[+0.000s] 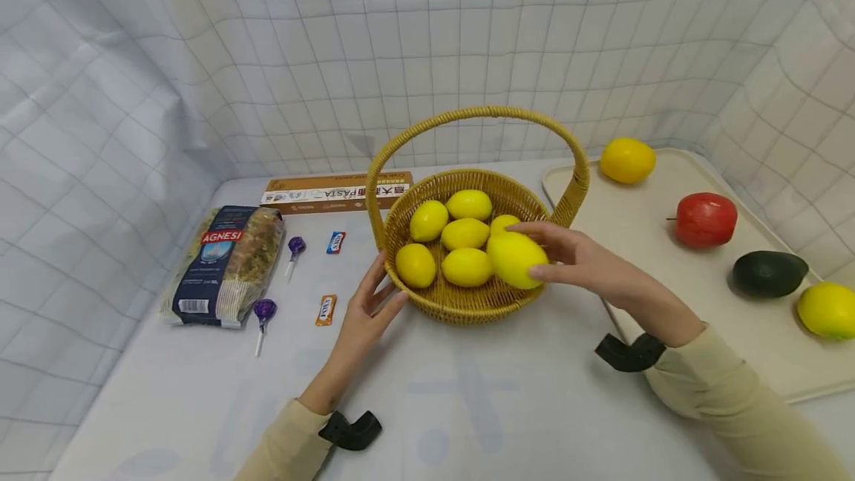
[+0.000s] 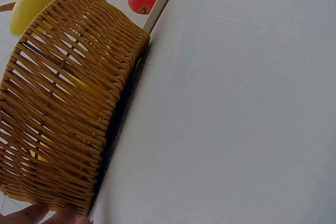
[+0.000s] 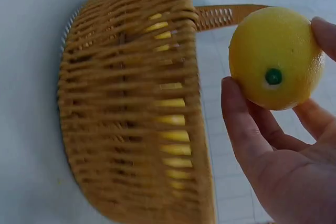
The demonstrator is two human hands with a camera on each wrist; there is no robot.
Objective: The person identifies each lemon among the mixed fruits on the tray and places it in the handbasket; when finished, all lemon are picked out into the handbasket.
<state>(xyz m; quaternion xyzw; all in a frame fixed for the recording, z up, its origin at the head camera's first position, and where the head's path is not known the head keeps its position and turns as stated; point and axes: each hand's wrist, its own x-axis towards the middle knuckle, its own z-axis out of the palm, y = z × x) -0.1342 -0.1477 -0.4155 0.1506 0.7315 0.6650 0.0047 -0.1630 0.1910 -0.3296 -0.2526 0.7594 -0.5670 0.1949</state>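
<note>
Table (image 1: 467, 399): white and wide, with open room in front of the basket, between both arms.
Tray (image 1: 641, 236): on the right, its edge just beside the basket. It holds an apple (image 1: 705, 219), an avocado (image 1: 768, 273) and two more lemons.
Basket (image 1: 461, 295): in the middle, with a tall handle over the top. Six lemons lie inside.
Pasta bag (image 1: 227, 262): on the left, well apart from the basket.
Right hand (image 1: 588, 262): its grip is clamped on a lemon, fingers curled round it.
Left hand (image 1: 370, 303): fingers straight, touching the basket's outer wall by the left rim.
Lemon (image 1: 516, 260): held over the basket's right rim, just above the other lemons.
</note>
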